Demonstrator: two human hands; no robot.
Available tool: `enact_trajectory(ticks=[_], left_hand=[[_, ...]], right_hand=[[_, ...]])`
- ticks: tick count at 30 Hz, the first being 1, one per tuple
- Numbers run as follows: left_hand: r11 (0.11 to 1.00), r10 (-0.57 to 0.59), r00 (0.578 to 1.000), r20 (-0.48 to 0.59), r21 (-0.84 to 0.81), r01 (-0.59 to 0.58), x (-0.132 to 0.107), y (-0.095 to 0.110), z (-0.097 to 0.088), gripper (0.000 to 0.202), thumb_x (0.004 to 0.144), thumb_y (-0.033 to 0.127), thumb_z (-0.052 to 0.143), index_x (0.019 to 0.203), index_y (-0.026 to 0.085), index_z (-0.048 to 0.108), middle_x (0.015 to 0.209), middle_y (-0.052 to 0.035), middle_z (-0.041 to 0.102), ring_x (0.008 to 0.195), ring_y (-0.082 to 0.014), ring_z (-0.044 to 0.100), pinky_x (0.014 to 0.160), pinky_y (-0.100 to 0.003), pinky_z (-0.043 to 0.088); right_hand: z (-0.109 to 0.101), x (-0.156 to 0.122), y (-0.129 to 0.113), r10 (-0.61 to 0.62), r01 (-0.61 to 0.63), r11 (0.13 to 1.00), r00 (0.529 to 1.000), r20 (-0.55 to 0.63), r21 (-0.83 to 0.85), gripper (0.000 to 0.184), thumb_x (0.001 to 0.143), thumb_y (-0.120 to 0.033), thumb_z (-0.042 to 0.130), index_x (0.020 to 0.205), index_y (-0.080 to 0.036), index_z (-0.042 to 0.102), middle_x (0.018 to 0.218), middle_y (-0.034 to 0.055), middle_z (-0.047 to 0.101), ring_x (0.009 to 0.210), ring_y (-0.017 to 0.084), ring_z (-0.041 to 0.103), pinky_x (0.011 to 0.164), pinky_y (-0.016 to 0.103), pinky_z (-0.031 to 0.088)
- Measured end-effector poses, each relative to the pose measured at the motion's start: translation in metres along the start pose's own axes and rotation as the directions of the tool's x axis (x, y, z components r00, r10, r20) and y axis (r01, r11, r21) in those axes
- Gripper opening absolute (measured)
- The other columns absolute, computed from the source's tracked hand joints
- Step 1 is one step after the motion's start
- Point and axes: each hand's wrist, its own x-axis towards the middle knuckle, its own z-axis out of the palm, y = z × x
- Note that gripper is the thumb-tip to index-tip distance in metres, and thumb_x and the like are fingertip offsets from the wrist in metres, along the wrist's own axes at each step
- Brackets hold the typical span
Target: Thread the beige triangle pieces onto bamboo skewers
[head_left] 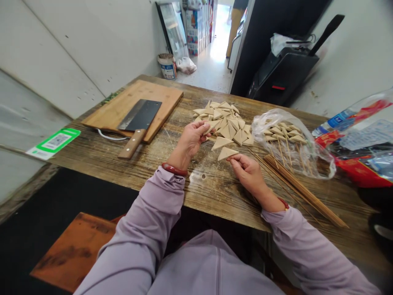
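Observation:
A heap of several pale triangular tofu pieces (225, 119) lies on the wooden table (147, 164). My left hand (193, 137) is closed on one triangular piece at the near left edge of the heap. My right hand (247, 170) is curled in a pinch beside a loose triangle (227, 153), its fingertips at that piece's right corner; a thin skewer seems to run from the fingers. Another loose triangle (221, 142) lies just behind it.
A bundle of bamboo skewers (303, 192) lies to the right of my right hand. A clear plastic bag (291, 141) holds skewered triangles. A cleaver (138, 123) rests on a cutting board (123, 106) at the left. Packaged goods (359, 139) sit at the far right.

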Motion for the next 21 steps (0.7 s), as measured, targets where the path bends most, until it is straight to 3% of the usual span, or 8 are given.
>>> enact_trajectory(ticks=[21], left_hand=[[0.998, 0.05, 0.999, -0.005, 0.022, -0.05, 0.0003, -0.0016, 0.0002, 0.008, 0.074, 0.01, 0.071, 0.082, 0.01, 0.068, 0.067, -0.0017, 0.068, 0.054, -0.0042, 0.057, 0.049, -0.013, 0.037]], right_hand=[[0.0001, 0.0, 0.0006, -0.005, 0.004, 1.0, 1.0, -0.006, -0.01, 0.026, 0.09, -0.037, 0.055, 0.093, -0.016, 0.07, 0.064, -0.0008, 0.058, 0.055, 0.011, 0.048, 0.052, 0.025, 0.035]])
